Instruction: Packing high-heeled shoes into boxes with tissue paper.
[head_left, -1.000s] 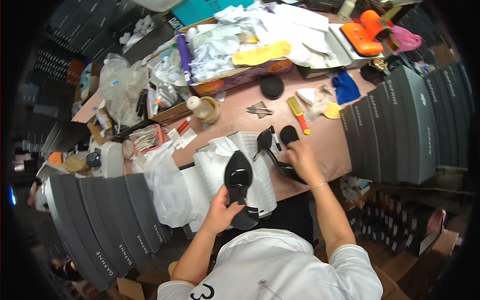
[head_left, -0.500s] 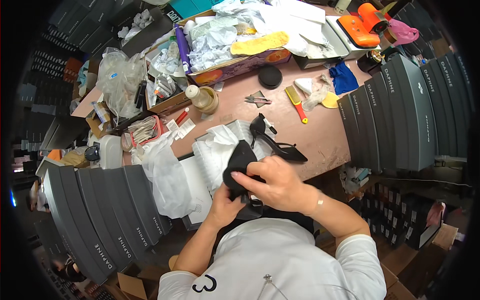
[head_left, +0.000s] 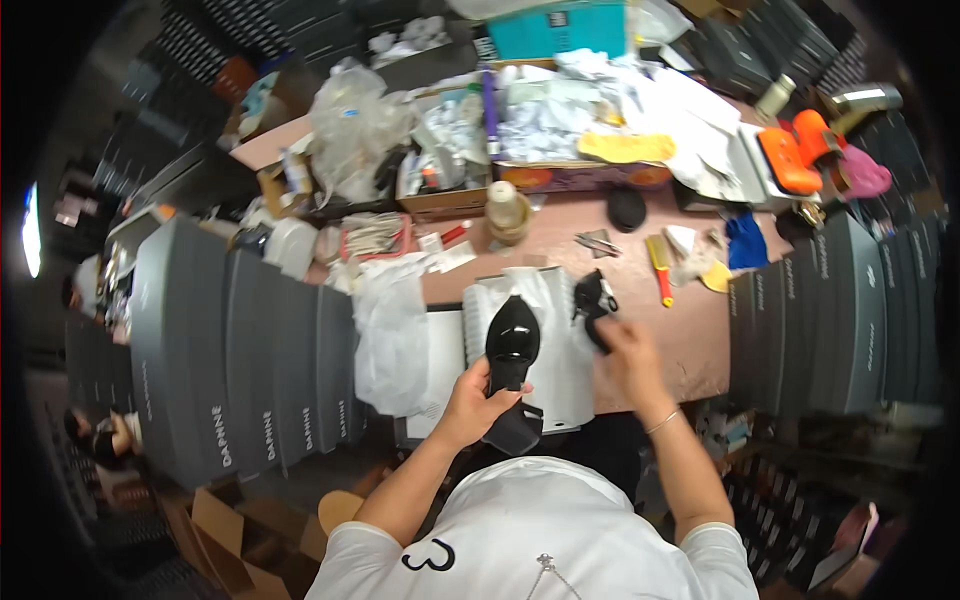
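Observation:
My left hand [head_left: 468, 408] is closed around a black shoe [head_left: 514, 335], toe pointing away from me and its glossy sole facing up. Beneath it, white tissue paper [head_left: 567, 375] lies in and over an open shoebox. Motion smears my right hand [head_left: 632, 352], which is at the near end of the second black shoe [head_left: 592, 290] on the right of the tissue. Whether its fingers grip that shoe cannot be made out. A crumpled translucent white sheet [head_left: 390, 345] hangs left of the box.
Stacked dark grey shoeboxes flank me, on the left [head_left: 255, 370] and the right [head_left: 810, 310]. Farther back on the pink table [head_left: 690, 350] are a yellow-red brush [head_left: 659, 270], small scissors [head_left: 598, 243], a round black item [head_left: 627, 210], a bottle [head_left: 507, 213] and a paper-filled carton [head_left: 585, 177].
The shoe in my left hand now shows its sole. My right hand has left it and moved right to the second shoe. The whole view has shifted.

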